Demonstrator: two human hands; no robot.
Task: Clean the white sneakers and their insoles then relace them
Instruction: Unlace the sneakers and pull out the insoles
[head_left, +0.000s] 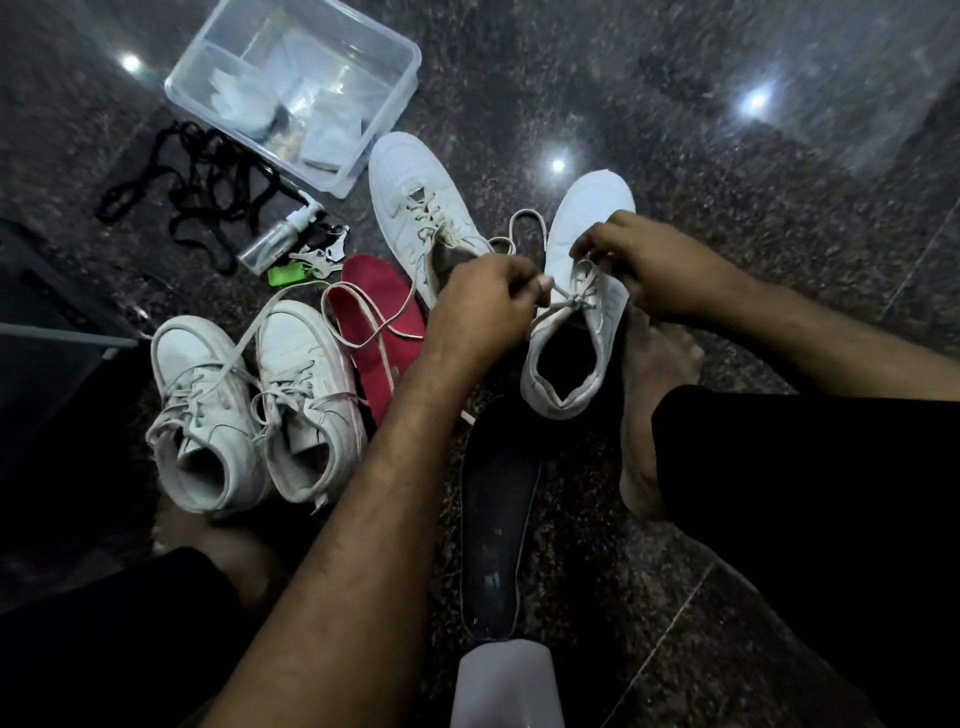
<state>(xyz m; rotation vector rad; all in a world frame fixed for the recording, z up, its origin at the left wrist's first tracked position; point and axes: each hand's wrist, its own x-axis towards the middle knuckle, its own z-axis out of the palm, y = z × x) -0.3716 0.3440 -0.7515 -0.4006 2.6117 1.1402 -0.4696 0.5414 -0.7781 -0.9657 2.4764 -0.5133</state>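
Head view: both hands — left hand (485, 301), right hand (631, 260) — pinch the lace (563, 301) on the centre sneaker (576, 312). Its insole (496, 519) lies out below — lacing or unlacing, hard to tell.

White container (506, 686) cut off by bottom edge.

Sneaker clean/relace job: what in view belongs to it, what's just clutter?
Job:
- sneaker being laced, lace pinched by left hand and right hand
- third sneaker
- laced pair
- red insole
- dark insole
- spray bottle, probably cleaner
- clear tub of what look like wipes

Lying about:
- keys with green tag
- black laces
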